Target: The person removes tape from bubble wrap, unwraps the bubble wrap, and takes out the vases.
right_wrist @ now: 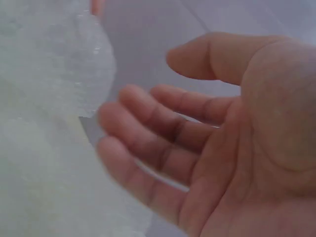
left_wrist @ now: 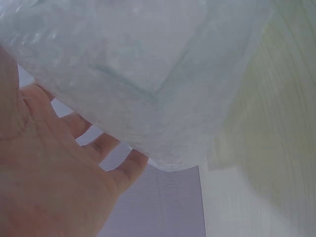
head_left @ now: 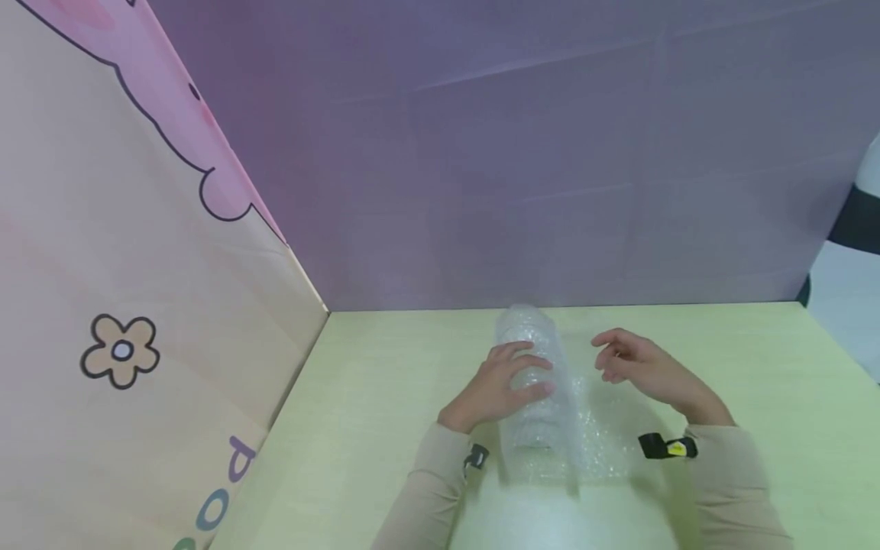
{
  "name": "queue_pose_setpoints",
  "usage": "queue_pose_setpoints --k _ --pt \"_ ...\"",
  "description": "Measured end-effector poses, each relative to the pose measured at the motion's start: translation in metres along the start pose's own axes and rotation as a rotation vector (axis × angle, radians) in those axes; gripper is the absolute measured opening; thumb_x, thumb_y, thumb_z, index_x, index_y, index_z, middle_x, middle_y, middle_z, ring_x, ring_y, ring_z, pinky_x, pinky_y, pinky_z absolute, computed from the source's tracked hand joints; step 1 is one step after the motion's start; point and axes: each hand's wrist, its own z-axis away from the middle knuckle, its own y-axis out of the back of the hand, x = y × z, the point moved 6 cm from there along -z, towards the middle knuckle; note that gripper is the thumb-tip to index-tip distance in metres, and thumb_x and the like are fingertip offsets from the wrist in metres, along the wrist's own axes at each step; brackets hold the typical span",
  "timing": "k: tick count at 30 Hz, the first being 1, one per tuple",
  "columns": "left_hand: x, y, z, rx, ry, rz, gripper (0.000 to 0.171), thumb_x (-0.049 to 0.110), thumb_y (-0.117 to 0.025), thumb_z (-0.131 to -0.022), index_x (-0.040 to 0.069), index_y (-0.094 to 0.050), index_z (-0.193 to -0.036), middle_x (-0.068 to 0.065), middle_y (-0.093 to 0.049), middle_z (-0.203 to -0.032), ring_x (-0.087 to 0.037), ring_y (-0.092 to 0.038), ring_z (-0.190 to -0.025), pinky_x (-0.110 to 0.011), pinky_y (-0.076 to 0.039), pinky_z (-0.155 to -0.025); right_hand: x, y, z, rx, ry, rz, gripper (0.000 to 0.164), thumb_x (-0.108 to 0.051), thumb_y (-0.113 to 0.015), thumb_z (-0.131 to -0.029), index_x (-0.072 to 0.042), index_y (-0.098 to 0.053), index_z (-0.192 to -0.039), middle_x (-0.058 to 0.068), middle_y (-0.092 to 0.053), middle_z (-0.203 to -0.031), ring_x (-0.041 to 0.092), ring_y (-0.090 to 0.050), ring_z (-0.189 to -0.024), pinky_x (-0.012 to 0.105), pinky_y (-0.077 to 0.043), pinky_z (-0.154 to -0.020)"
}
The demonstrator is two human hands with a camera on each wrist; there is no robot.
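A rolled bundle of clear bubble wrap [head_left: 529, 428] lies lengthwise on the table, its far end near the back edge. My left hand [head_left: 498, 386] rests on the bundle from the left, thumb and spread fingers across its top. In the left wrist view the fingertips lie along the edge of the wrap [left_wrist: 163, 123], and faint dark lines show through the layers; what is inside is hidden. A loose flat sheet of the wrap [head_left: 605, 443] spreads rightward from the bundle. My right hand [head_left: 642, 367] hovers right of it, fingers loosely bent and holding nothing.
The pale yellow-green table [head_left: 371, 382] meets a purple backdrop [head_left: 481, 191] at the back. A panel printed with a flower [head_left: 122, 350] stands along the left side. Dark wrist straps [head_left: 660, 446] sit by the sleeves. A black-and-white object [head_left: 855, 221] shows at the far right.
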Motion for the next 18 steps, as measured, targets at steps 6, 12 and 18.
queue_pose_setpoints --k 6,12,18 --pt "-0.001 0.0 0.0 0.002 -0.001 0.001 0.041 0.056 -0.057 -0.1 0.034 -0.065 -0.133 0.003 -0.04 -0.163 -0.024 -0.029 -0.154 -0.057 -0.03 -0.123 0.01 -0.02 -0.008 -0.113 -0.058 -0.008 0.035 -0.016 -0.055 -0.105 0.004 -0.05 -0.133 0.021 -0.064 -0.112 0.025 -0.067 -0.096 0.036 -0.059 -0.084" --pt "-0.001 0.001 0.001 0.003 -0.004 0.006 0.041 0.056 -0.057 -0.1 0.034 -0.065 -0.134 0.003 -0.04 -0.162 -0.024 -0.029 -0.154 -0.057 -0.03 -0.122 0.019 -0.029 -0.01 -0.155 -0.106 -0.017 0.038 -0.015 -0.059 -0.102 0.005 -0.05 -0.133 0.022 -0.063 -0.113 0.028 -0.066 -0.099 0.038 -0.058 -0.084" --pt "0.0 0.001 0.002 -0.008 0.011 0.029 0.043 0.059 -0.056 -0.099 0.035 -0.064 -0.134 0.004 -0.039 -0.164 -0.023 -0.028 -0.154 -0.059 -0.029 -0.122 0.026 -0.034 -0.011 -0.183 -0.118 -0.01 0.041 -0.016 -0.059 -0.1 0.006 -0.05 -0.134 0.021 -0.064 -0.113 0.027 -0.065 -0.098 0.04 -0.058 -0.085"
